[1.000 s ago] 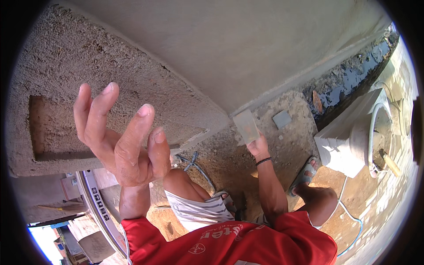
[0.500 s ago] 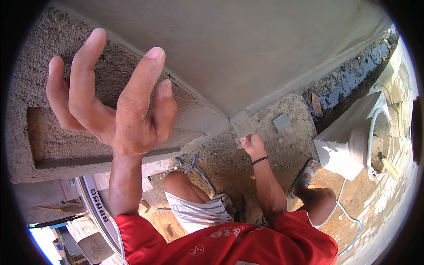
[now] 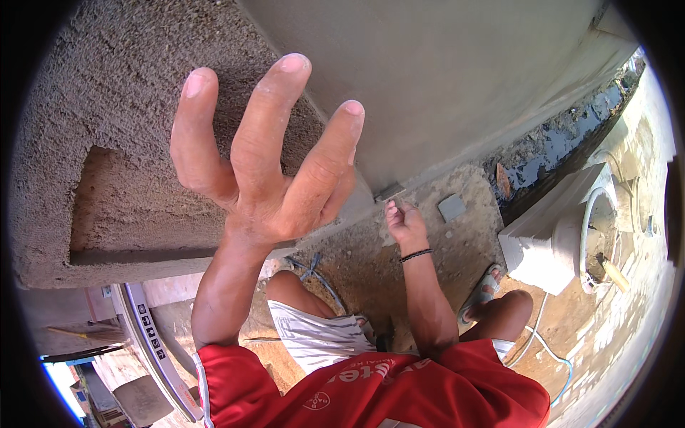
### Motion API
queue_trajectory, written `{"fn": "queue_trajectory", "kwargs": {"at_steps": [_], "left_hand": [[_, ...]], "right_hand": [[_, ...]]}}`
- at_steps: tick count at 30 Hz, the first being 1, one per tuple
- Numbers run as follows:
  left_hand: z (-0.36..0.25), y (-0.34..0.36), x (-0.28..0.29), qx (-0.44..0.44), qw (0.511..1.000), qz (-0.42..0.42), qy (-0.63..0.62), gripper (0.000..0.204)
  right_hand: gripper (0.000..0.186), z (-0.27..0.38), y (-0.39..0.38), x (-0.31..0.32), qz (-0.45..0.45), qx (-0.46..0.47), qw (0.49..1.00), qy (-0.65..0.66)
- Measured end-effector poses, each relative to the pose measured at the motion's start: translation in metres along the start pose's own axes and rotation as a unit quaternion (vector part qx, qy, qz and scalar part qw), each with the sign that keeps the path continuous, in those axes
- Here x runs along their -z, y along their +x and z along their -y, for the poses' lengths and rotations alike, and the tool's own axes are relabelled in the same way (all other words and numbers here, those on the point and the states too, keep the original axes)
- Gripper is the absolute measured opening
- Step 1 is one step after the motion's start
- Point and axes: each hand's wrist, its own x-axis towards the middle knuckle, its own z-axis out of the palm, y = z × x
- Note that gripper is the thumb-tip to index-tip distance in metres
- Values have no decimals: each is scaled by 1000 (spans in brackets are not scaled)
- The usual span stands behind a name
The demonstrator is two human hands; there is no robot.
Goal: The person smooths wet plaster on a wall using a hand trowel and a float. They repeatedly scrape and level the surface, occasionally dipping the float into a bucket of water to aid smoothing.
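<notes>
My left hand (image 3: 260, 164) is raised close in front of the rough cement-plastered wall (image 3: 143, 78), its fingers spread and curved with nothing between them. Lower down, my right hand (image 3: 407, 225) pinches a small flat grey plate (image 3: 389, 191), seen nearly edge-on. The plate is at the bottom corner of the smooth grey plastered wall (image 3: 428, 85), just above the ground; whether it presses on the plaster I cannot tell. Beside that hand, to the right, a similar grey square piece (image 3: 452, 207) lies on the ground.
A white block-like container (image 3: 539, 246) stands at the right next to a round bucket (image 3: 586, 250) with a wooden-handled tool (image 3: 614, 272). A pale hose (image 3: 553, 353) runs on the ground there. A blue-grey cord (image 3: 321, 282) lies near my left knee. A recess (image 3: 96, 207) cuts into the rough wall.
My left hand has moved right across the rough wall, fingers still spread. My right hand has shifted slightly up and left, and the plate has tilted from broad side to nearly edge-on.
</notes>
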Motion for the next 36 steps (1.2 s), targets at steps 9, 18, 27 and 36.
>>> {"fn": "queue_trajectory", "kwargs": {"at_steps": [9,18,27,36], "left_hand": [[-6,-3,2,36,999,22,34,23],[-16,5,10,106,993,42,37,19],[-17,5,10,97,994,40,14,19],[13,59,44,36,997,-65,-36,22]], "right_hand": [[20,-5,-15,-31,-26,-5,999,36],[18,-25,-62,-88,1,25,999,20],[17,-2,-147,-123,154,-68,986,4],[8,52,-97,-3,58,-2,995,-78]]}}
